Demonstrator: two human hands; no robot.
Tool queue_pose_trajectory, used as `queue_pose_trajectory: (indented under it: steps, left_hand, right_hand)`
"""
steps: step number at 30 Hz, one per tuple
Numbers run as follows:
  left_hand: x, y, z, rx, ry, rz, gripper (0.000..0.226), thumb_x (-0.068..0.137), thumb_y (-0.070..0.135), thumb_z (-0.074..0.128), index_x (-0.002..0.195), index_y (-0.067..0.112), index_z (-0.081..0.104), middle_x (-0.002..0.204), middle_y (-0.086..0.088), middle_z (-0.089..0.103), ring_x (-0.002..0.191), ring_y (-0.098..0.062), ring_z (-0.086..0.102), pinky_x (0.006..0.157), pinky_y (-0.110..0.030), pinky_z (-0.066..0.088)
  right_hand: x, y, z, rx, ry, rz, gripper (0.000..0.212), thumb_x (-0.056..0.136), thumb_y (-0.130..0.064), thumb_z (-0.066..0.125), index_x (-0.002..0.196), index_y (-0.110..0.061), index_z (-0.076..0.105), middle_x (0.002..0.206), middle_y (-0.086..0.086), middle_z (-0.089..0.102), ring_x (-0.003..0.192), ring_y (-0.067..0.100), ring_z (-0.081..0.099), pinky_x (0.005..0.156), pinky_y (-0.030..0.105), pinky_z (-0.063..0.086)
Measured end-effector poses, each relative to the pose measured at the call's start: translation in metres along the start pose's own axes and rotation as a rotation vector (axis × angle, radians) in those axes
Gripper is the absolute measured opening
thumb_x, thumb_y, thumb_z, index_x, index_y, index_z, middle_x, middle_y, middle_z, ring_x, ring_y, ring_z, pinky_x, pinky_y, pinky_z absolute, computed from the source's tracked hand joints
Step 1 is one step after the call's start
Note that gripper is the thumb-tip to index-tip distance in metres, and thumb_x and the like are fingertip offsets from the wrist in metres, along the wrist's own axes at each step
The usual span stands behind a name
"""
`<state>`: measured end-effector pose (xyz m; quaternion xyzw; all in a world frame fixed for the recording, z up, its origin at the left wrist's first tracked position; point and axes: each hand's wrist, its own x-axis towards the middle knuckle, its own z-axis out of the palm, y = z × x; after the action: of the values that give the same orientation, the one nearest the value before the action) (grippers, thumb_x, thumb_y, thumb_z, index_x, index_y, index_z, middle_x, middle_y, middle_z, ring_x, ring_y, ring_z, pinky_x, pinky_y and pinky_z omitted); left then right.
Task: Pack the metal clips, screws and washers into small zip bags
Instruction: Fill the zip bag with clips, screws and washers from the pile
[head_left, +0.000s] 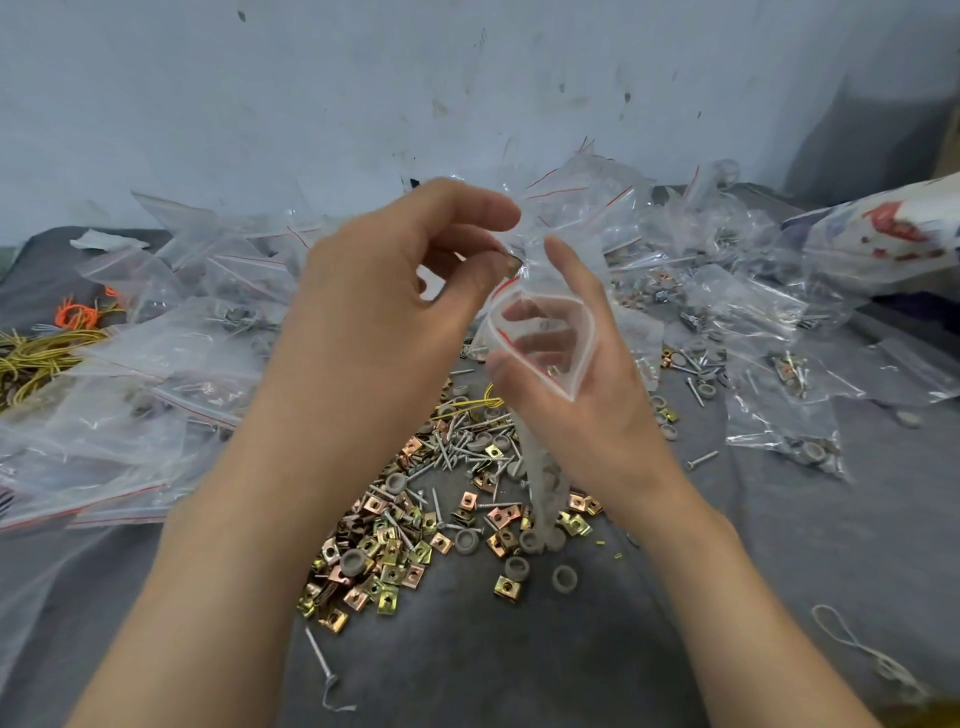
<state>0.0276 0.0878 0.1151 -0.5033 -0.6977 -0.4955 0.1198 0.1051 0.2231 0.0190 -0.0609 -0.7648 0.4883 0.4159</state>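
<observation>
My right hand (576, 384) holds a small clear zip bag (540, 343) with its mouth spread open, and the bag's body hangs down below the hand. My left hand (395, 291) hovers just above the bag's mouth, its fingertips pinching a small metal piece (511, 262). Below both hands lies a loose pile of brass-coloured metal clips (384, 566), silver screws (457, 447) and grey round washers (356, 562) on the grey cloth.
Filled zip bags (156, 374) are heaped at the left, and more bags (753, 312) lie at the back right. Yellow and orange cords (47, 343) sit at the far left. A single screw (319, 654) lies in front. A white string loop (857, 649) rests at the lower right.
</observation>
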Motion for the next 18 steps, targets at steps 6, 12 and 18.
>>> queue_pose_trajectory:
  steps: [6, 12, 18]
  left_hand:
    - [0.005, 0.002, 0.001, 0.026, -0.131, 0.001, 0.022, 0.093, 0.017, 0.066, 0.104, 0.036, 0.068, 0.09, 0.02, 0.071, 0.09, 0.004, 0.064, 0.074, -0.011, 0.042]
    - [0.005, 0.007, 0.017, -0.053, -0.158, -0.007, 0.019, 0.091, 0.014, 0.067, 0.103, 0.029, 0.071, 0.09, 0.018, 0.072, 0.089, 0.003, 0.065, 0.074, -0.008, 0.041]
    - [0.002, 0.006, 0.019, -0.075, -0.066, 0.0, 0.021, 0.097, 0.023, 0.061, 0.114, 0.034, 0.066, 0.102, 0.022, 0.069, 0.099, 0.005, 0.062, 0.084, -0.019, 0.049]
  right_hand:
    - [0.0, -0.002, -0.001, 0.166, 0.079, 0.012, 0.079, 0.09, -0.031, 0.073, 0.156, -0.018, 0.033, 0.122, -0.033, 0.058, 0.099, 0.001, 0.066, 0.078, 0.016, 0.054]
    - [-0.006, -0.004, -0.001, 0.248, 0.071, 0.021, 0.072, 0.093, -0.016, 0.071, 0.151, 0.003, 0.033, 0.115, -0.043, 0.058, 0.094, 0.003, 0.07, 0.077, 0.017, 0.054]
    - [-0.014, 0.0, -0.009, 0.256, 0.099, 0.037, 0.071, 0.091, -0.02, 0.072, 0.151, -0.006, 0.036, 0.109, -0.043, 0.059, 0.098, -0.005, 0.067, 0.08, 0.012, 0.052]
